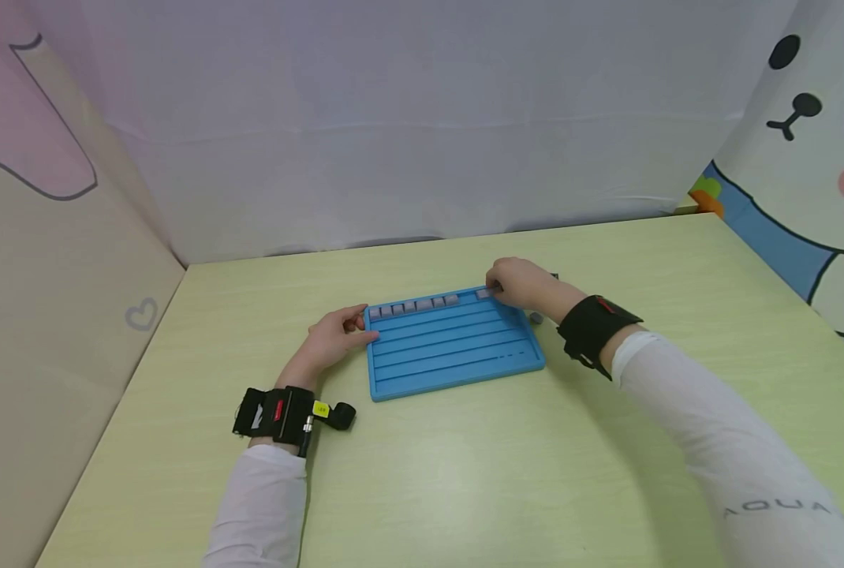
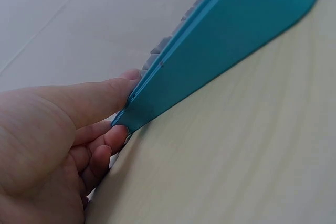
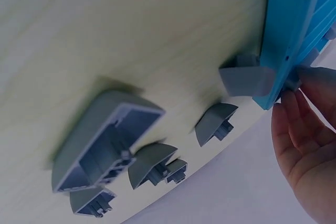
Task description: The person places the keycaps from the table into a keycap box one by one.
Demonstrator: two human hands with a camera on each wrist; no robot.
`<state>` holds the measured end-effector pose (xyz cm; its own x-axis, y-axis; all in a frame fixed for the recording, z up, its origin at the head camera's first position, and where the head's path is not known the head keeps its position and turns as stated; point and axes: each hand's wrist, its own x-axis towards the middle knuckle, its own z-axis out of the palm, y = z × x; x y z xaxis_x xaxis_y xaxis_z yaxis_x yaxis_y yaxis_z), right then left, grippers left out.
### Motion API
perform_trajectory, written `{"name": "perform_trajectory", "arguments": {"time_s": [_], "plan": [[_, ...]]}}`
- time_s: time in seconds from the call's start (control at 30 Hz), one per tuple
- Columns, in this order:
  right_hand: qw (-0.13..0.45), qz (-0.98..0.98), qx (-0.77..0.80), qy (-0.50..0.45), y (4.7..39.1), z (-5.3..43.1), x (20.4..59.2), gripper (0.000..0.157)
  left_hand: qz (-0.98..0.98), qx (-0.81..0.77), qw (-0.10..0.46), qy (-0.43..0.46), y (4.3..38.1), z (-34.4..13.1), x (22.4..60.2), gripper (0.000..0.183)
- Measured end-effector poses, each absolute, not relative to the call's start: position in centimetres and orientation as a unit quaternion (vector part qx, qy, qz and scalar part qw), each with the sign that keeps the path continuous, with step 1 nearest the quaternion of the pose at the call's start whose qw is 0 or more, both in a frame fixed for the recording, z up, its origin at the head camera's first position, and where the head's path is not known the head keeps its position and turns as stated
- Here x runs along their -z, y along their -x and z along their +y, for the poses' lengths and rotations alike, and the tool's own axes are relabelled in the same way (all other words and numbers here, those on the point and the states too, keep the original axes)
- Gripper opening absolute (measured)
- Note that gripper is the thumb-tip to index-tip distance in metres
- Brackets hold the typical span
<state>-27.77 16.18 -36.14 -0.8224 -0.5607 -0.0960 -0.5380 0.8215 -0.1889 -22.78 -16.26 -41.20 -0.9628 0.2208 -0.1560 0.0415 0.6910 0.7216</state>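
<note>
A blue keycap tray (image 1: 457, 347) with ridged rows lies on the table, grey keycaps (image 1: 416, 305) lined along its far row. My left hand (image 1: 333, 341) grips the tray's far left corner, thumb along the side edge and other fingers curled at the corner in the left wrist view. At the far right corner my right hand (image 1: 524, 284) pinches a dark keycap (image 3: 292, 81) against the end of that row; the fingers partly hide it. Another keycap (image 1: 483, 293) sits just left of those fingertips, with a gap between it and the rest of the row.
Several loose grey keycaps, among them a large one (image 3: 105, 140), lie on the table right of the tray, stems showing on most. One keycap (image 3: 245, 80) is close beside the tray's edge. Pale cloth (image 1: 422, 126) hangs behind the wooden table (image 1: 464, 473).
</note>
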Motion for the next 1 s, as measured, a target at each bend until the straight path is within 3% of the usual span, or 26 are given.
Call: {"name": "perform_trajectory", "arguments": {"time_s": [1.0], "plan": [[0.067, 0.947, 0.065, 0.307, 27.7, 14.5, 35.8, 0.012, 0.912, -0.388, 0.114, -0.068, 22.6, -16.2, 41.0, 0.065]]}}
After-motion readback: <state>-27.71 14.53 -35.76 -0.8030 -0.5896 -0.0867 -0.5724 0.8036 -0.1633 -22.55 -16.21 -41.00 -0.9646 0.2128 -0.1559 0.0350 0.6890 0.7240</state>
